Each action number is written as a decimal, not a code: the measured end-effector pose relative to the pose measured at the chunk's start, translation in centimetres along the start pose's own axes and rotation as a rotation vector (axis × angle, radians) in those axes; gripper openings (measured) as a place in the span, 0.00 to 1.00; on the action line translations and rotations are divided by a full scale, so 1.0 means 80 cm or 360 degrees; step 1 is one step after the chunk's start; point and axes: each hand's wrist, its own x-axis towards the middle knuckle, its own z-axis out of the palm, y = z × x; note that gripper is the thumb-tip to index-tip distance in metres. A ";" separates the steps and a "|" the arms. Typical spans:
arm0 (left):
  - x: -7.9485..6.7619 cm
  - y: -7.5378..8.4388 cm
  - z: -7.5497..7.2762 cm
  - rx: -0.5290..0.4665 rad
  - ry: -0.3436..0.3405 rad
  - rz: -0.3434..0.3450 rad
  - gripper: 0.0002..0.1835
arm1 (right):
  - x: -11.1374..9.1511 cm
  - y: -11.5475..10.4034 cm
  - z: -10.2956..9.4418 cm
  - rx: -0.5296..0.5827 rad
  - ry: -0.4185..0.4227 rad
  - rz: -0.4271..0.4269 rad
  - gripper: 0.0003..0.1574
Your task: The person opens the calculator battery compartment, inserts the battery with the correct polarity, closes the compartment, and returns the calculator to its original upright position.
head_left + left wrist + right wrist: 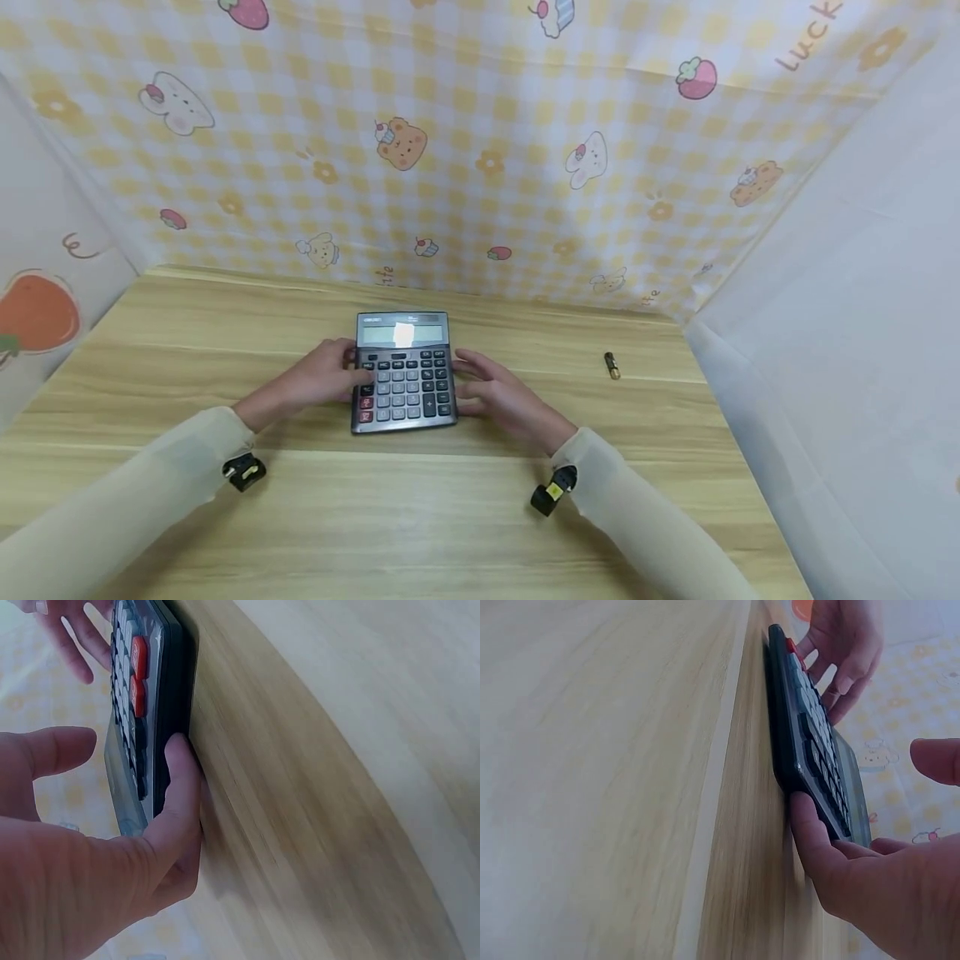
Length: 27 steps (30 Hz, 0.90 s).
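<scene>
A dark grey desk calculator (pixel 406 400) lies face up on the wooden table, its screen toward the back wall and two red keys at lower left. Along its left edge rests my left hand (pixel 326 375); the left wrist view shows the fingers against the side and the thumb (pixel 64 750) lifted away from the keys. My right hand (pixel 504 396) touches the opposite edge with its fingers. In the right wrist view the right thumb (pixel 937 760) stands apart from the calculator. Some fingertips at the edges are hidden.
A small black and gold battery (pixel 612 365) lies on the table (pixel 360 517) to the right. Behind the table hangs a yellow checked cloth (pixel 480 133) with cartoon prints. White sheets (pixel 847 333) border the right and left sides.
</scene>
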 end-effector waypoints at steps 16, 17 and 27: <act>0.011 0.019 0.028 0.0116 0.0007 0.0053 0.32 | -0.029 0.005 -0.031 0.0011 0.0005 0.0000 0.50; 0.012 0.020 0.030 0.0113 0.0006 0.0058 0.32 | -0.030 0.005 -0.033 0.0013 0.0005 0.0001 0.50; 0.019 0.028 0.044 0.0129 0.0000 0.0068 0.36 | -0.041 0.007 -0.049 -0.0017 0.0026 -0.0014 0.50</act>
